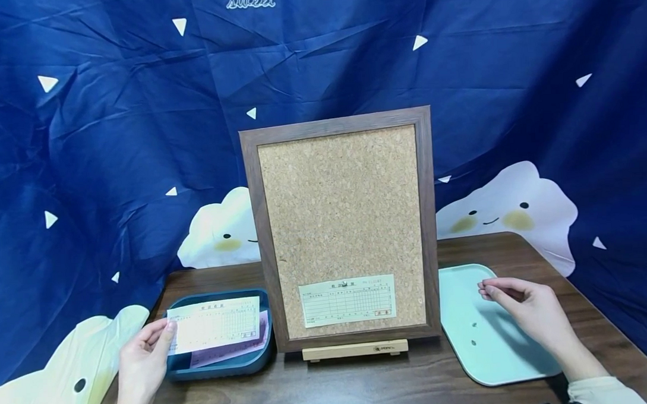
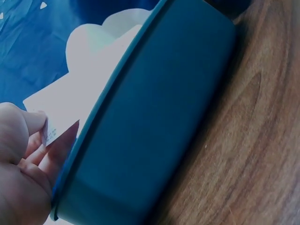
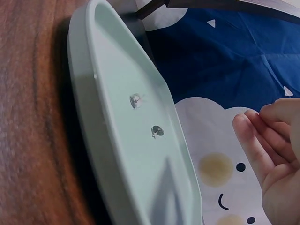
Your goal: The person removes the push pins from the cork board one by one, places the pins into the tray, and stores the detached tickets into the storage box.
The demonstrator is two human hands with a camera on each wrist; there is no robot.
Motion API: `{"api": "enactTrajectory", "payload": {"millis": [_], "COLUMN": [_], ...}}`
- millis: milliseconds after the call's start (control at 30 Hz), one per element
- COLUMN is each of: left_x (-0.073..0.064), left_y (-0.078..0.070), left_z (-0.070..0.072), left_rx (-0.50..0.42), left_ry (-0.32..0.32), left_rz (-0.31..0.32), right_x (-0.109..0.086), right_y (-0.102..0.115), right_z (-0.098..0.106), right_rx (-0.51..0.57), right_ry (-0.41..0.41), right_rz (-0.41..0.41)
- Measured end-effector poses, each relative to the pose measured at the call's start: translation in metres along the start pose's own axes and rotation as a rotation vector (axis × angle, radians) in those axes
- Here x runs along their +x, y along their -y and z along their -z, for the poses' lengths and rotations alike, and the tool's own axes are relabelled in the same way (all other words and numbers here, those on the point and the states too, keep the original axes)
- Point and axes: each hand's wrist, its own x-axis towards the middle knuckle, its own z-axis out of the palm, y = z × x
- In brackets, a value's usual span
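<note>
Pinched by one end between thumb and fingers, a white printed receipt slip [image 1: 215, 321] is in my left hand [image 1: 144, 357], above a dark blue bin [image 1: 222, 371]. A pink slip [image 1: 227, 351] lies in the bin, partly covered. On the framed cork board [image 1: 345, 213], a pale green receipt slip [image 1: 349, 311] hangs near the bottom, a small pin [image 1: 345, 283] at its top edge. My right hand [image 1: 530, 310] is over the mint tray [image 1: 484, 369], fingertips brought together; I cannot tell if something small is between them. Two clear pushpins [image 3: 136, 100] lie on the tray.
A small wooden stand [image 1: 355, 350] holds the board upright on the brown table [image 1: 362, 385]. Behind it hangs a blue cloth [image 1: 324, 59] with clouds and white triangles. The bin is left of the board, the tray right.
</note>
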Motion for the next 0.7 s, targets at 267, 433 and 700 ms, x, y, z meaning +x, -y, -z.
{"api": "enactTrajectory", "payload": {"millis": [267, 433, 700], "left_x": [0.0024, 0.0032, 0.0051], "left_y": [0.0032, 0.0008, 0.0016], "left_z": [0.0008, 0.0026, 0.0067], "left_rx": [0.084, 0.146, 0.147], "left_ry": [0.063, 0.111, 0.141], "left_rz": [-0.056, -0.069, -0.036], "right_x": [-0.0005, -0.0009, -0.003], "right_y": [-0.0004, -0.0016, -0.002], "right_z": [-0.0003, -0.0002, -0.0003], "right_rx": [0.011, 0.022, 0.015], "right_ry": [0.007, 0.019, 0.021], "right_rz": [0.002, -0.015, -0.016]}}
